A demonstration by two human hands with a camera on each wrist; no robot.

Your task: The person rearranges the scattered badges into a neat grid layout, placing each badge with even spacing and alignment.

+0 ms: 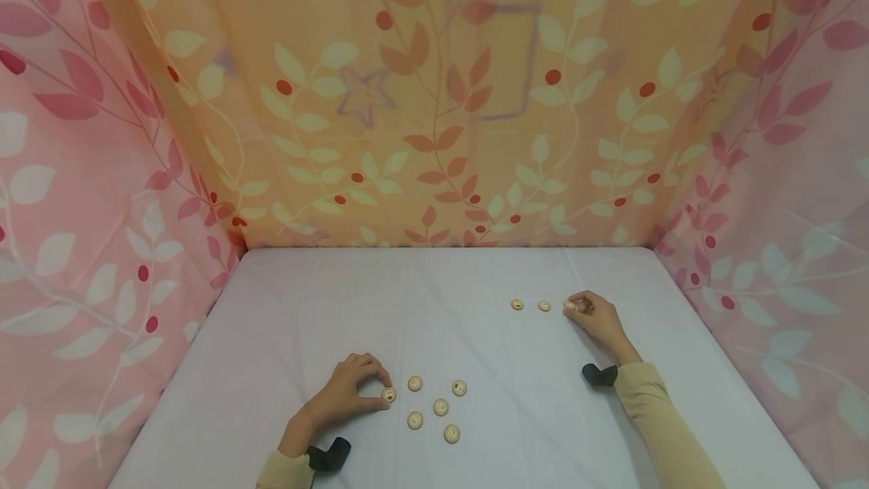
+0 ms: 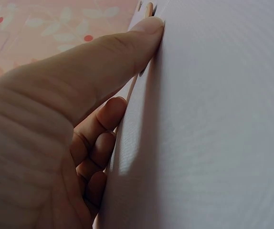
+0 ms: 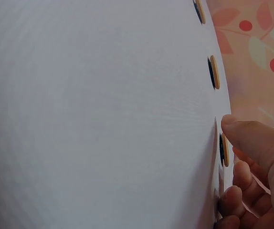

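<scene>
My left hand [image 1: 345, 391] pinches a small round wooden disc [image 1: 388, 395] with a dark mark between thumb and index finger, at the tabletop on the near left. In the left wrist view the thumb [image 2: 127, 45] covers most of that disc. Toward the back right, my right hand [image 1: 597, 319] holds another wooden disc [image 1: 570, 306] by its edge at the right end of a short row. The right wrist view shows this disc [image 3: 225, 149] flat on the table under the thumb. Two more discs of the row, a middle one [image 1: 545, 306] and a left one [image 1: 517, 305], lie beside it.
Several similar discs [image 1: 440, 407] lie loosely grouped just right of my left hand. A white cloth [image 1: 326, 300] covers the table. Leaf-patterned curtains [image 1: 434, 96] stand at the back and both sides. A black wrist strap piece [image 1: 330, 455] sits by each cuff.
</scene>
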